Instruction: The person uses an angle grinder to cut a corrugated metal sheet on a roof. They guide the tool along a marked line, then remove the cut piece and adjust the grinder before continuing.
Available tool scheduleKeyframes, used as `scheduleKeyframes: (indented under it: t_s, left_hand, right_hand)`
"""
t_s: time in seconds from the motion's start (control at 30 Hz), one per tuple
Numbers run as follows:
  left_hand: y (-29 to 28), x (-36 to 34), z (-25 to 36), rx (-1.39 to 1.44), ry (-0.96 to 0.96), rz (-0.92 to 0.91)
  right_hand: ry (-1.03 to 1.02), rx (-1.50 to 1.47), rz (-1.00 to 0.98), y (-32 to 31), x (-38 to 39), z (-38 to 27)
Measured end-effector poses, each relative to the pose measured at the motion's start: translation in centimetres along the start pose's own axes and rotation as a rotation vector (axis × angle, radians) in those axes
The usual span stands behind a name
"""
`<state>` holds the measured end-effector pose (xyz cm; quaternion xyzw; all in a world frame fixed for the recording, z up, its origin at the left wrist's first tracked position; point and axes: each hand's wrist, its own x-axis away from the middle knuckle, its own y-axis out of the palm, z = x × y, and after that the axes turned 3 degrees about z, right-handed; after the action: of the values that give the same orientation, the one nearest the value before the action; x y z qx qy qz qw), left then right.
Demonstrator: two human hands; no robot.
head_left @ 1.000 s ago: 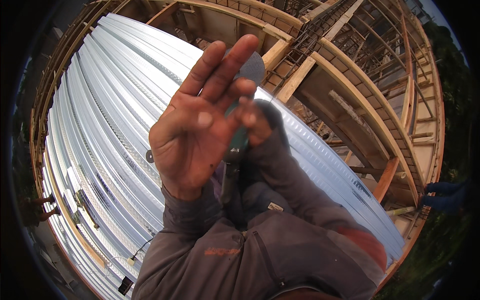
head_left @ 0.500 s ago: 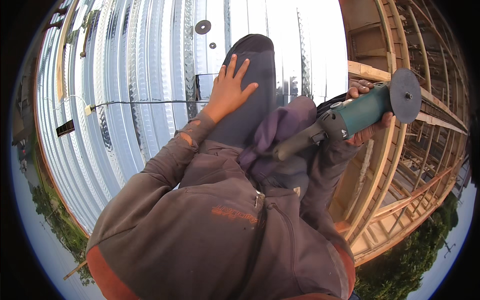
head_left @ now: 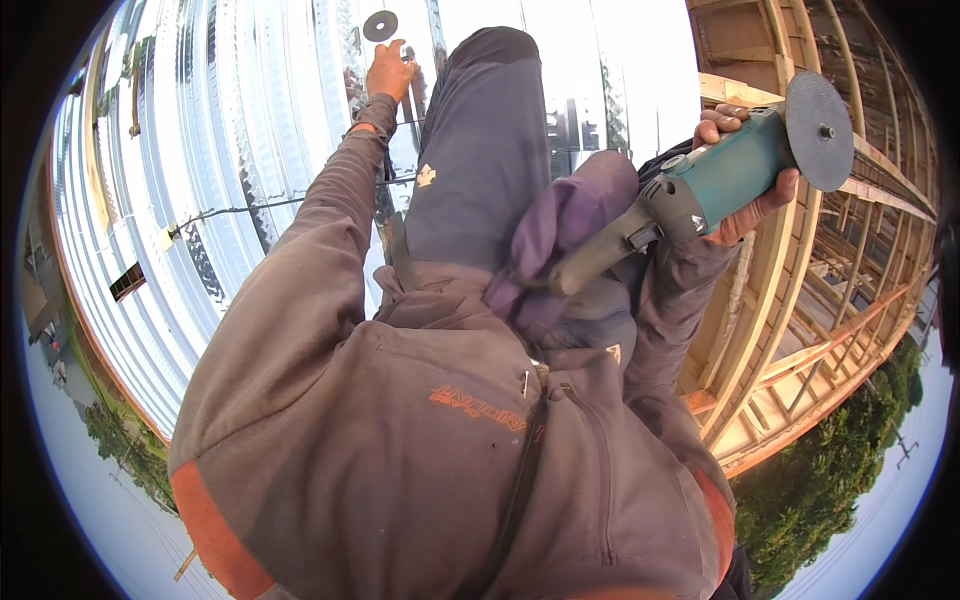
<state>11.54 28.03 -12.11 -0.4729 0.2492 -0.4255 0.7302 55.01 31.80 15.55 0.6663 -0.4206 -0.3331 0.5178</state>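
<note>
My right hand (head_left: pixel 752 208) grips the body of a teal angle grinder (head_left: pixel 740 165), thumb and fingers wrapped round it near the head. A grey cutting disc (head_left: pixel 812 130) sits on its spindle, facing right, and its dark rear handle points down toward my lap. My left hand (head_left: pixel 390 74) reaches far forward to the metal decking, fingers curled in beside my knee. The small ring-shaped nut seen there earlier is hidden by those fingers. Just beyond them lies a loose dark disc (head_left: pixel 380 26) with a centre hole.
Shiny ribbed metal decking (head_left: pixel 290 110) spreads ahead and left, crossed by a black cord (head_left: pixel 250 207). A rectangular opening (head_left: pixel 128 282) cuts through it. On the right, timber framing (head_left: pixel 790 300) drops away beyond the deck edge. Purple cloth (head_left: pixel 570 215) lies over my lap.
My left hand has left my thigh and stretched forward to the small nut near the loose disc. The grinder stays in my right hand; the view has shifted slightly.
</note>
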Motion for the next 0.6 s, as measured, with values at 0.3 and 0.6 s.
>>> scheduleKeyframes:
  t_s: [0.3, 0.6]
  left_hand:
    - [-1.1, -0.8, 1.0, 0.503, -0.155, -0.117]
    - [-16.1, 7.3, 17.5, 2.102, -0.262, -0.641]
  right_hand:
    - [-0.045, 0.011, 0.087, -0.4, -0.5, 0.4]
    - [-0.056, 0.004, 0.154, 0.1, 0.2, 2.3]
